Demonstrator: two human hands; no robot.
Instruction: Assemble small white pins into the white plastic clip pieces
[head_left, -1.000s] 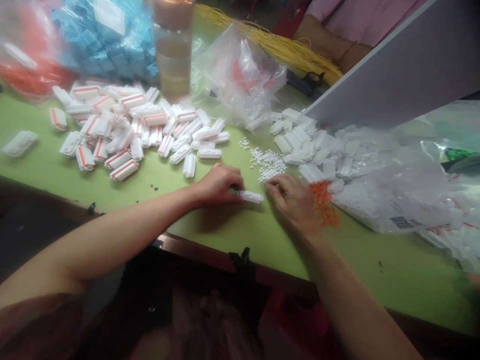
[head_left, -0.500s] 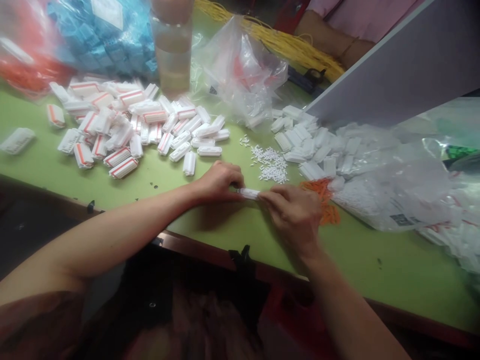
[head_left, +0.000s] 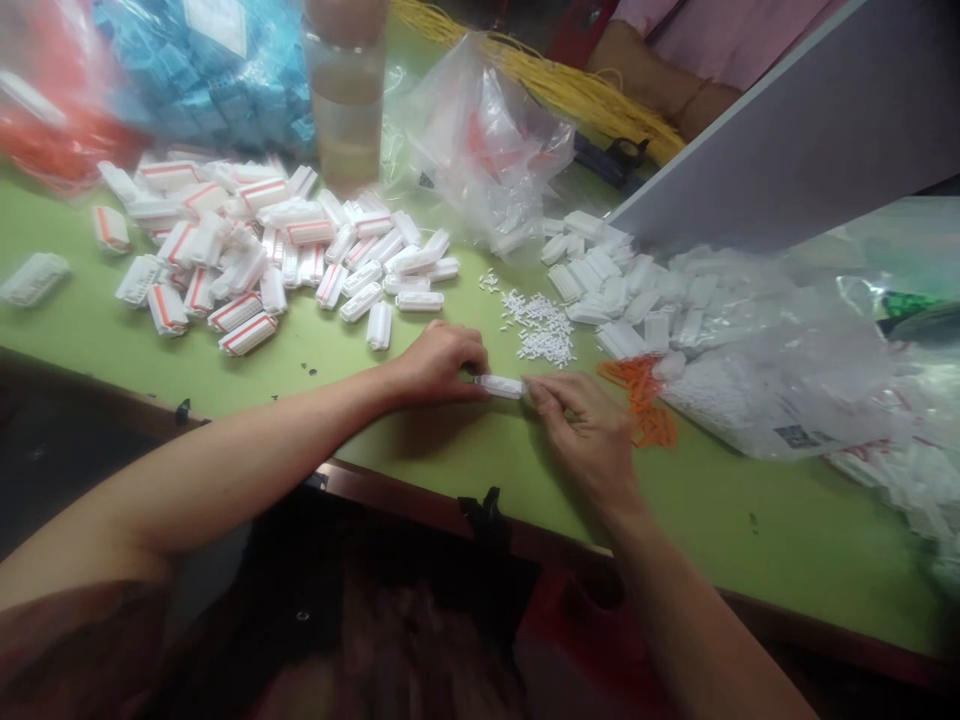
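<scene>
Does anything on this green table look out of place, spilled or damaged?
Nothing looks clearly damaged. One white block lies alone at the far left, apart from the main pile. Tiny white pieces lie loose just beyond the right hand, but they are grouped together, so probably not a spill.

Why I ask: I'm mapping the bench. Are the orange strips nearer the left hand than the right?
No, the orange strips lie beside the right hand, on its side away from the left hand.
</scene>
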